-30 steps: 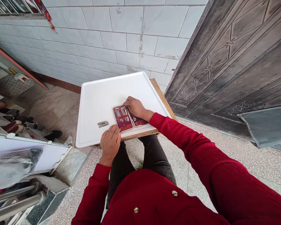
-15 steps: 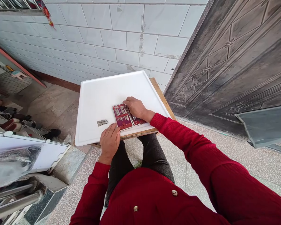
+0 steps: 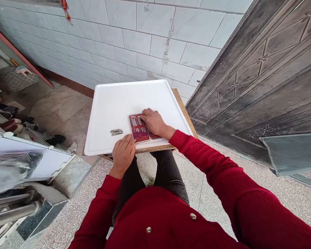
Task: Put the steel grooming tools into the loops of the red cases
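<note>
An open manicure case [image 3: 141,138] with a red and purple lining lies on the white board [image 3: 111,100], with slim metal tools held under a band in its left half. At that half's near left corner, my left hand [image 3: 123,154] holds the case edge with its fingers close together. My right hand [image 3: 155,122] reaches over the right half and hides most of it. Its thumb and fingertips are pinched together at the upper ends of the tools; what lies between them is too small to make out. Left of the case are nail clippers [image 3: 116,132].
Beneath the board, a wooden tabletop [image 3: 184,107] shows along the right side. A tiled wall [image 3: 137,41] stands behind it and a dark patterned door [image 3: 248,79] to the right. Shoes [image 3: 11,125] sit on a rack at the left.
My right hand's fingertips have shifted from the case's fold onto the tools in the left half. The left hand stays at the case corner. The whole view has turned slightly.
</note>
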{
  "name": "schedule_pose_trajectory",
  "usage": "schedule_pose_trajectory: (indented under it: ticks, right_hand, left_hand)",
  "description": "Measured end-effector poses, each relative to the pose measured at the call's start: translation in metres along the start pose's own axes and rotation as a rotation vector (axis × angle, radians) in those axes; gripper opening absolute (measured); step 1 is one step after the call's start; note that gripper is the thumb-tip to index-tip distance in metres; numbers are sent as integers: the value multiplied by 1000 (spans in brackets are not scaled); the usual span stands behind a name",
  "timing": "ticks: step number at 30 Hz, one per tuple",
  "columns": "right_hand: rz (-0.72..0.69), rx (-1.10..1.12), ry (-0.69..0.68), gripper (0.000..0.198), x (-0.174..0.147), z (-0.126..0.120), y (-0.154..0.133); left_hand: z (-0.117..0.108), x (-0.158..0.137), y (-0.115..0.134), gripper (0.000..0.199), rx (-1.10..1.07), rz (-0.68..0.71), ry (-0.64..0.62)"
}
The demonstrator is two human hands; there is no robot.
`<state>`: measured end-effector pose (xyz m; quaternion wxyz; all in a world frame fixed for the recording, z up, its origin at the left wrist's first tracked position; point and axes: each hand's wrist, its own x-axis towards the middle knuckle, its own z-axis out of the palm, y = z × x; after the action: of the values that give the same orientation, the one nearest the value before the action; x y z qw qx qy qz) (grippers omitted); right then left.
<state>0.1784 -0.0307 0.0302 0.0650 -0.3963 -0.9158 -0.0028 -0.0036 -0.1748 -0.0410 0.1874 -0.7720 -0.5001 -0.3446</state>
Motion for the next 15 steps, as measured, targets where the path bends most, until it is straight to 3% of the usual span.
schedule_pose_trajectory:
  ticks: [6,15]
  right_hand:
    - [9,-52,-30,35,0,-2,-5]
    - [63,8,49,37,-1,9,1]
  left_hand:
    - [0,-1,0,20,-2,2,-1]
    - [1,-3,0,23,-44,-43,-54]
